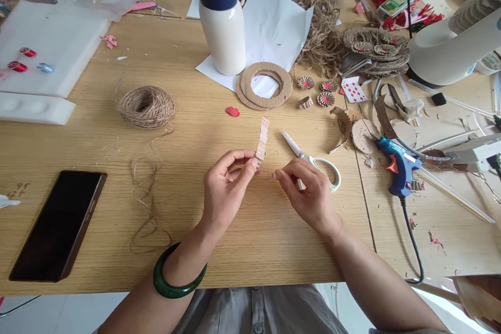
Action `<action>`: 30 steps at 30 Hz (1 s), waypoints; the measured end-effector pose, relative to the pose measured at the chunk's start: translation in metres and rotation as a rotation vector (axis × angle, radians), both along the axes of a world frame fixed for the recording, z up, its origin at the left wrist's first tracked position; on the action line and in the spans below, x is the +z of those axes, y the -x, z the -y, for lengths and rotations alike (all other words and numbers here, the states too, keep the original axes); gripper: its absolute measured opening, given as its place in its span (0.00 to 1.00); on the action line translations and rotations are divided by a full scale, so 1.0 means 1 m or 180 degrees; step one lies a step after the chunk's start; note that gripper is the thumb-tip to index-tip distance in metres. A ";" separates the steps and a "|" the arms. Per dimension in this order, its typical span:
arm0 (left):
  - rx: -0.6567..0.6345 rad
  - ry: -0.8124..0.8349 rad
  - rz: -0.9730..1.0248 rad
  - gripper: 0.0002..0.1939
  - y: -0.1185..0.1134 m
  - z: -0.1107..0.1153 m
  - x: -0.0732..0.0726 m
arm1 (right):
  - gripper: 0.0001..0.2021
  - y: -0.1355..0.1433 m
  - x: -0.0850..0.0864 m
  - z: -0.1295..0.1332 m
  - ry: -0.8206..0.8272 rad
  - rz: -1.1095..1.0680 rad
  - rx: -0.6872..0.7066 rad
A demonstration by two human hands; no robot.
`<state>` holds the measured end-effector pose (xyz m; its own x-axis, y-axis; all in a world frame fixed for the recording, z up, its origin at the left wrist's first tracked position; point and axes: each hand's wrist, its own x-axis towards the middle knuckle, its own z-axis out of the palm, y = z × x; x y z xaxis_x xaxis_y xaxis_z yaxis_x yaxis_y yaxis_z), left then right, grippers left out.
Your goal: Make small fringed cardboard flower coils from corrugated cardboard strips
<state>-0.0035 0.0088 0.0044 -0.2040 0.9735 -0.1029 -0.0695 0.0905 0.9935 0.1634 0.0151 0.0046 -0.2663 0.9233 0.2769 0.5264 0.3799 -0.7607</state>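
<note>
Between the thumb and fingers of my left hand (229,180) is a short strip of corrugated cardboard (263,135), standing up above the table. Just to its right, my right hand (307,190) pinches a tiny pale scrap (273,175) too small to identify. White-handled scissors (291,142) lie under and beyond my right hand, partly covered by it. Beyond my hands are small red discs (232,111), cardboard rings (287,86) stacked on one another, and several pleated cardboard rosettes (325,99) with red centres.
A ball of twine (146,107) trails a loose strand at left, near a phone (58,224). A white bottle (223,26) stands behind. At right are a blue glue gun (399,167) with its cord, cardboard scraps (364,135) and a playing card (353,90).
</note>
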 end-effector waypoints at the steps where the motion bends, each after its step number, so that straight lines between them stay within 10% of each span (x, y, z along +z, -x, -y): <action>1: 0.0086 -0.0054 -0.0030 0.09 0.001 -0.001 0.001 | 0.06 0.000 0.000 0.000 -0.0126 0.0120 0.0030; 13: 0.0318 -0.0270 -0.0074 0.10 0.004 -0.006 0.000 | 0.15 0.008 -0.007 0.010 -0.0059 0.0044 0.1196; 19: 0.0308 -0.0271 -0.0015 0.10 0.005 -0.006 -0.002 | 0.18 0.007 -0.012 0.006 -0.0182 -0.0010 0.0284; 30: 0.0348 -0.0305 0.0043 0.08 0.005 -0.006 0.002 | 0.12 0.013 -0.008 0.012 -0.0903 0.1063 0.0861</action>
<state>-0.0080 0.0146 0.0061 -0.3084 0.9511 -0.0140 -0.0872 -0.0136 0.9961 0.1503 0.0033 -0.0037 -0.6018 0.7100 0.3657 0.5773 0.7032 -0.4151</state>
